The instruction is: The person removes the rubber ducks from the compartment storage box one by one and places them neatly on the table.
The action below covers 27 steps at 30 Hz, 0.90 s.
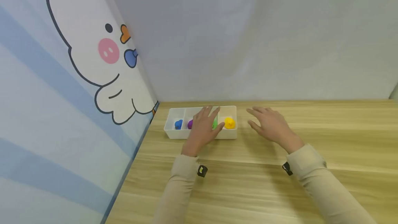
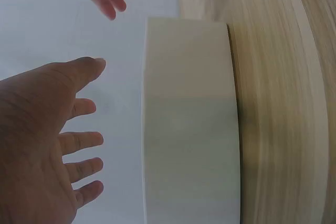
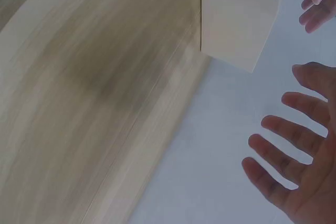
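A white divided box point(image 1: 177, 134) stands on the table near the back wall. Its compartments hold a blue toy point(image 1: 178, 124) at the left, a purple one point(image 1: 190, 124), a green one point(image 1: 215, 124) and a yellow rubber duck point(image 1: 229, 123) at the right end. My left hand point(image 1: 202, 127) hovers over the box with fingers spread and partly hides the purple and green toys. To the right of the box, my right hand point(image 1: 272, 123) is held above the table, fingers straight and apart. In the left wrist view the box's plain side point(image 2: 190, 114) faces the camera; nothing lies in either hand.
The wooden table point(image 1: 236, 189) meets a pale back wall point(image 1: 248, 44). At the left rises a wall panel point(image 1: 77, 120) with a cartoon character and blue stripes. Small black devices, one left point(image 1: 202, 170) and one right point(image 1: 287, 168), sit at the sleeve cuffs.
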Tool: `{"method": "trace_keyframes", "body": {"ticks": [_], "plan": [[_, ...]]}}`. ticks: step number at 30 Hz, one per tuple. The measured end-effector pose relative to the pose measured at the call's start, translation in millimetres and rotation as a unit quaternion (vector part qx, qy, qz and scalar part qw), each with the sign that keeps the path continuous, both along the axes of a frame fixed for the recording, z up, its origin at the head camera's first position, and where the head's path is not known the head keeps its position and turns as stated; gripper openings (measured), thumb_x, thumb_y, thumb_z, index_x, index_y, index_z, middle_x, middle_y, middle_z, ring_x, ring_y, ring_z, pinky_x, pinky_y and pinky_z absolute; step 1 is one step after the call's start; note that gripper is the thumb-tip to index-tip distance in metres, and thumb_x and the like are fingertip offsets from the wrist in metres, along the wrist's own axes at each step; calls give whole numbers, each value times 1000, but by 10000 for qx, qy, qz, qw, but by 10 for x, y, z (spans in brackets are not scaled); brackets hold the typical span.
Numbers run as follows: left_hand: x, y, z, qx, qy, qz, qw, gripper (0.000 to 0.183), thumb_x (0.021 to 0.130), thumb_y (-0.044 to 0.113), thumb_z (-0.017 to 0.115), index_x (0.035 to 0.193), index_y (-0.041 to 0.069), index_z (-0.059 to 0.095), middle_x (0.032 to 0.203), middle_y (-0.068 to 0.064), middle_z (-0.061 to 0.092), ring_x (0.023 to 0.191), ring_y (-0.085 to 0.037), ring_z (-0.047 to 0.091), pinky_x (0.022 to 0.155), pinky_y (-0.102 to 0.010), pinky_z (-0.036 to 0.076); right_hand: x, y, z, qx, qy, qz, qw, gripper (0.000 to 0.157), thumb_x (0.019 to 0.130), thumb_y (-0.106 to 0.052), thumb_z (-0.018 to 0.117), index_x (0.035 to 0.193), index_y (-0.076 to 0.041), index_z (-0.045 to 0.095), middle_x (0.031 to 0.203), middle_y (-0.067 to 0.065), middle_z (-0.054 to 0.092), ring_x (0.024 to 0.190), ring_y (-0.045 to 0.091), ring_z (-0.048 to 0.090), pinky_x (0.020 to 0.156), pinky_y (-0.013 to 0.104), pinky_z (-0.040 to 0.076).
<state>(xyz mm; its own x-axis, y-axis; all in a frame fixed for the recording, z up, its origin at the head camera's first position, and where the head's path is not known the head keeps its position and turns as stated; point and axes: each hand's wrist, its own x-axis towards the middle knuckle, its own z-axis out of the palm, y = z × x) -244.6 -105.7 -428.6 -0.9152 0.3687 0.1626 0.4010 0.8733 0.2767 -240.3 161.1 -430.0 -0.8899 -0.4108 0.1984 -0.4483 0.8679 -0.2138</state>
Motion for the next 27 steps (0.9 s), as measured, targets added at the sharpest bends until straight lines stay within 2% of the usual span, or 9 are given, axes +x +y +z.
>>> {"method": "trace_keyframes", "body": {"ticks": [4,10,14,17,20,24,27], "plan": [[-23,-162,-47,218,-31,91,9997,66,103,47,56,159,17,37,166,-16,34,155,-38,29,122,-61,30,-80,-90,-20,-75,246,178,9995,44,103,-33,59,141,-11,61,140,18,65,121,43,65,90,58,58],[-69,-444,-166,831,67,192,9963,70,100,45,63,156,9,42,164,-16,39,152,-37,35,123,-62,29,-177,-249,-23,-342,262,361,9984,36,101,-28,64,132,-13,69,134,13,70,109,34,72,72,47,62],[-115,-643,-246,1092,114,370,9933,76,97,49,66,156,8,41,163,-16,40,151,-39,36,124,-63,27,-236,-344,-11,-491,120,519,9974,33,99,-25,67,130,-13,70,133,13,70,95,25,76,70,42,62],[-158,-801,-299,1022,193,542,9931,81,95,52,68,157,8,40,162,-17,41,152,-39,35,123,-64,28,-283,-406,9,-576,-68,635,9963,32,99,-23,68,129,-11,71,134,14,70,90,23,76,71,41,62],[-199,-959,-345,1033,270,693,9919,84,92,53,70,156,7,41,162,-18,41,152,-39,35,122,-65,28,-337,-470,27,-618,-257,708,9952,31,100,-22,66,128,-10,71,134,13,70,100,27,75,80,46,62],[-231,-1141,-395,1239,172,887,9882,86,90,53,72,157,9,40,164,-16,38,153,-40,33,123,-67,25,-404,-560,33,-514,-422,777,9948,30,101,-23,65,127,-11,72,133,12,70,118,36,68,91,53,59],[-252,-1229,-415,1318,7,1017,9860,90,89,56,71,160,13,35,167,-13,33,155,-40,29,123,-70,21,-444,-607,26,-385,-506,735,9953,29,100,-22,66,127,-11,72,132,12,71,121,38,67,89,53,59]]}}
